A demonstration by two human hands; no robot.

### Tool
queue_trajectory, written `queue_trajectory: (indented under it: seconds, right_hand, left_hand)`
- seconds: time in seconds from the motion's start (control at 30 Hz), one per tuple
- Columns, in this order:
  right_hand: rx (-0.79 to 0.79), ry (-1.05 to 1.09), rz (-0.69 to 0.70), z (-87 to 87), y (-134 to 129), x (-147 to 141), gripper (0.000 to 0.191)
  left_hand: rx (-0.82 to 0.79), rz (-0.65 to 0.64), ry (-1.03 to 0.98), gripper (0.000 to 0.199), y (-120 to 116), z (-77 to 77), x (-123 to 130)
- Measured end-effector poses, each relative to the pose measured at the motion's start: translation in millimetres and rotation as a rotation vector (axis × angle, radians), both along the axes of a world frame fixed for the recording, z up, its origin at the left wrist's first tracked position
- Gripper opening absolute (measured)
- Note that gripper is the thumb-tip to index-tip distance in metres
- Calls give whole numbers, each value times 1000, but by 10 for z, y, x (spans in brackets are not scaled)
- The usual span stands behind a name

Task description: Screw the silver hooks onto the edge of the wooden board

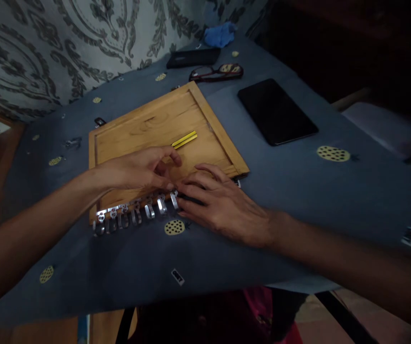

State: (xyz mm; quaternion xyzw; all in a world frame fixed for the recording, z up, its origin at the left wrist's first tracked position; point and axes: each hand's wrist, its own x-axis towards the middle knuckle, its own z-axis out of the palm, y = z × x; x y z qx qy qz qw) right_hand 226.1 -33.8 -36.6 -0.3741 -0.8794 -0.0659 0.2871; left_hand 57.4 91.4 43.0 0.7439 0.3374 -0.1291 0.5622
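A wooden board (137,136) with a raised frame lies at a slant on the table. Along its near edge runs a metal hook rail (130,209) with several silver hooks hanging over the side. My right hand (223,205) has its thumb and index finger at the rail's right end, which they partly hide. Just left of it, my left hand (144,167) is above the board, fingers curled and thumb reaching the same spot. What it pinches, if anything, is hidden. Beyond its fingertips a yellow-and-black handle (185,139), like a screwdriver's, rests on the board.
A black tablet or phone (277,112) lies to the right of the board. Behind the board are eyeglasses (216,72), a dark flat case (193,58) and a blue cloth (221,35). Small metal pieces (72,142) lie left. A blue-grey tablecloth (263,258) covers the table.
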Motion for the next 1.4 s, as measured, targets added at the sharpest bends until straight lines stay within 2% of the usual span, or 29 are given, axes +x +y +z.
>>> queue_trajectory:
  seconds: [0.13,0.47,0.67,0.9,1.2,1.4]
  right_hand:
    - [-11,11,15,-2,-1,8,14]
    - [12,30,11,-17,9,4,15]
    - [18,33,2,-7,7,-6,17]
    - [1,63,21,-19,2,-10,20]
    - [11,48,8,-27,10,0,18]
    - [14,45,14,-25,5,1,16]
  left_hand:
    - [23,-3,-11,34,-9,3,-2]
    - [110,10,-67,24,45,-127,-90]
    - [166,25,-143,21,-78,-91,-166]
    - [366,-18,-202,12,-268,-37,-210]
    - [581,-72,-193,5,-274,-110,-155]
    - [637,-70,-149,3,-270,-100,-184]
